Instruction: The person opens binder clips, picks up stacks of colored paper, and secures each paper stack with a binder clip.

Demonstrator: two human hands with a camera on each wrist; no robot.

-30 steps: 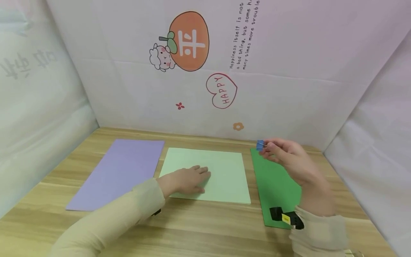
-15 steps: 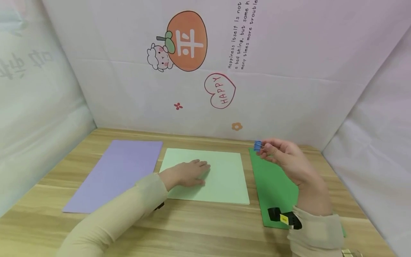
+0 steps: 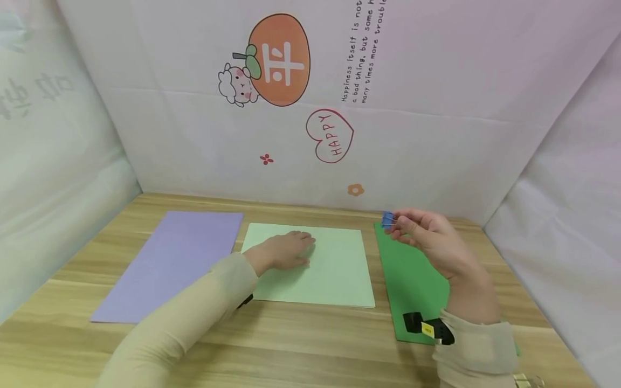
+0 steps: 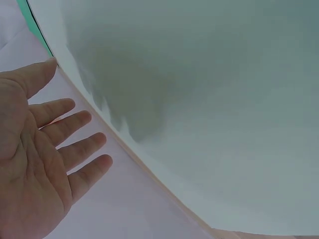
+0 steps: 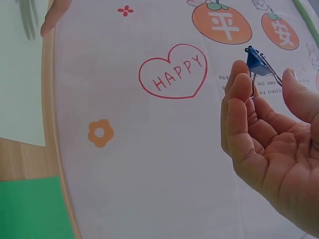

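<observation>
My right hand [image 3: 429, 237] pinches a blue binder clip [image 3: 387, 219] by its wire handles, held up over the far end of the green sheet [image 3: 412, 280]. In the right wrist view the binder clip [image 5: 256, 63] sits between thumb and fingertips, handles toward the palm. My left hand [image 3: 283, 251] is stretched out above the pale green paper [image 3: 335, 275] in the middle. The left wrist view shows that hand [image 4: 55, 134] with its fingers spread and nothing in them, apart from the paper's surface and its shadow.
A purple sheet [image 3: 170, 264] lies on the wooden table [image 3: 301, 345] at the left. Near the front right edge is a small yellowish clip-like thing [image 3: 525, 380], partly cut off. A printed white cloth [image 3: 194, 145] hangs behind, with white cloth at both sides.
My left hand has risen a little and moved toward the paper's far side. The right hand keeps the binder clip in nearly the same place. The whole view has shifted slightly.
</observation>
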